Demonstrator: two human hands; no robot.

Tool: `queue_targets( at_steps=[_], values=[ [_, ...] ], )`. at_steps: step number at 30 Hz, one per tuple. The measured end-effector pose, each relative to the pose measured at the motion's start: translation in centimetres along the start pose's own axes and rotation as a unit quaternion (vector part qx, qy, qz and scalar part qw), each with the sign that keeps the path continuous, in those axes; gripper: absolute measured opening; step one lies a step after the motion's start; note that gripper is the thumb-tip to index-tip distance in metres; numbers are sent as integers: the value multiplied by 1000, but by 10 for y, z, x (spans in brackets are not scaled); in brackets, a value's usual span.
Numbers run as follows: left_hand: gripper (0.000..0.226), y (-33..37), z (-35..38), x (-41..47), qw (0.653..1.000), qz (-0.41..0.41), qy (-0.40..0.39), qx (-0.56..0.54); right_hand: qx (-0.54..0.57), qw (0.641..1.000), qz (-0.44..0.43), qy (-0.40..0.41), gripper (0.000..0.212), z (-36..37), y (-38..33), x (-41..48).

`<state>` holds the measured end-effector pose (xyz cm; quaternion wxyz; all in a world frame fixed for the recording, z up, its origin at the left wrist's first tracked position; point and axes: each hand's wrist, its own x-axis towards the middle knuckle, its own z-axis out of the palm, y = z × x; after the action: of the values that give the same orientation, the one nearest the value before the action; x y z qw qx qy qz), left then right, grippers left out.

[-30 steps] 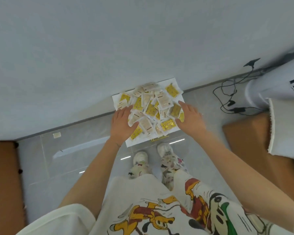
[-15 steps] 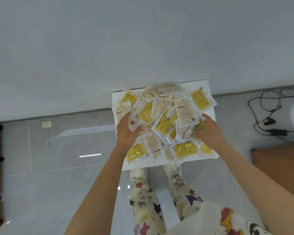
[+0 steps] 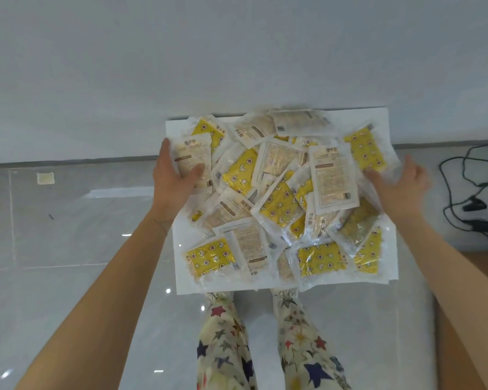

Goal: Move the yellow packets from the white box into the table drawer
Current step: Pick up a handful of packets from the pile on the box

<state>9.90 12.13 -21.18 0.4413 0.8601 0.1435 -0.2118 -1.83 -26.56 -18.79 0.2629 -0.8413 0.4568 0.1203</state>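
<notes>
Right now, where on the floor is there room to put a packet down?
The grey floor tiles left of the white box are bare, except a small scrap by the wall. The box is heaped with packets; cables crowd the right side.

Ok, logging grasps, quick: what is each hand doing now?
Left hand: grips a white-backed packet.
Right hand: open, fingers against the packet pile, blurred.

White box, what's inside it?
A heap of yellow packets, some showing pale backs. The left hand pinches one; the right hand touches the heap's edge. The floor of the white box is mostly covered.
</notes>
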Motion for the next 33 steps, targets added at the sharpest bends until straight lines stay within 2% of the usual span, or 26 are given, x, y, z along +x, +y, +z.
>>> queue_targets(
  at_steps=[3,5,9,12,14,17,19,20,21,24,29,33],
  values=[
    [118,-4,-5,8,997,-34,-47,-59,-3,999,6,-31,85,6,-6,4],
    [121,-6,-7,15,997,-26,-61,-45,17,1000,6,-14,81,8,-10,4],
    [103,17,-8,14,997,22,-53,53,15,998,-47,40,71,7,-18,1],
    [81,24,-6,12,989,56,-28,131,110,992,-54,40,21,4,-27,-6],
    [75,29,-4,10,982,85,-5,168,173,983,-45,39,17,1,-31,-12],
    [75,33,-2,11,977,96,-1,192,330,942,-1,60,11,-12,-34,-19],
    [82,36,-1,10,979,92,3,181,449,891,50,27,14,-19,-32,-25],
    [83,38,0,7,979,94,9,180,472,879,70,-4,16,-21,-31,-29],
    [83,40,1,5,979,95,14,182,462,883,78,-40,15,-21,-32,-34],
    [76,41,2,1,981,94,7,169,352,926,54,-124,9,-11,-30,-47],
    [61,47,4,0,982,96,0,162,251,959,-30,-126,15,0,-44,-59],
    [60,50,9,-2,974,121,-8,192,208,973,-41,-88,25,1,-50,-60]
  ],
)
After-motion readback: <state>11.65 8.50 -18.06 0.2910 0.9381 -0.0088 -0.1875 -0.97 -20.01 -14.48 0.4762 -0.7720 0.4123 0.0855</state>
